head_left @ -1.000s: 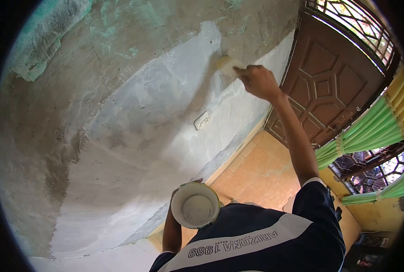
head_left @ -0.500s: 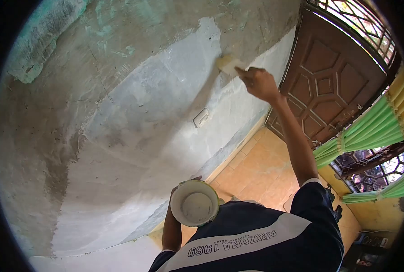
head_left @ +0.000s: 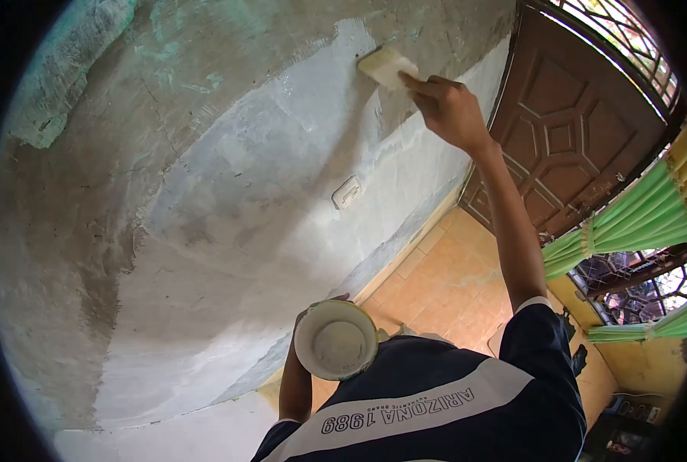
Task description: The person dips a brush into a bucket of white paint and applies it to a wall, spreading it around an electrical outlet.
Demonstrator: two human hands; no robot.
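Note:
My right hand (head_left: pixel 453 112) is raised to the wall, fingers closed round the handle of a wide, pale flat paintbrush (head_left: pixel 388 66). The brush lies against the wall (head_left: pixel 236 185) at the upper border of a white-grey coated patch, beside bare grey-brown plaster. Low in front of my body, my left hand (head_left: pixel 301 316) supports a round paint bucket (head_left: pixel 306 333) from its far side, tilted so its inside faces me. White paint (head_left: pixel 339 345) shows at the bottom. Most of the left hand's fingers are hidden behind the bucket.
A white socket plate (head_left: pixel 346 192) sits on the wall below the brush. To the right are a brown panelled door (head_left: pixel 559 138), green curtains (head_left: pixel 644 219) and a barred window. Orange tiles (head_left: pixel 436 281) cover the floor. Peeling green paint (head_left: pixel 74 73) remains at upper left.
The brush and my right hand have moved up along the wall, and the brush now shows flatter and clearer. The bucket stays in my left hand, nearly still.

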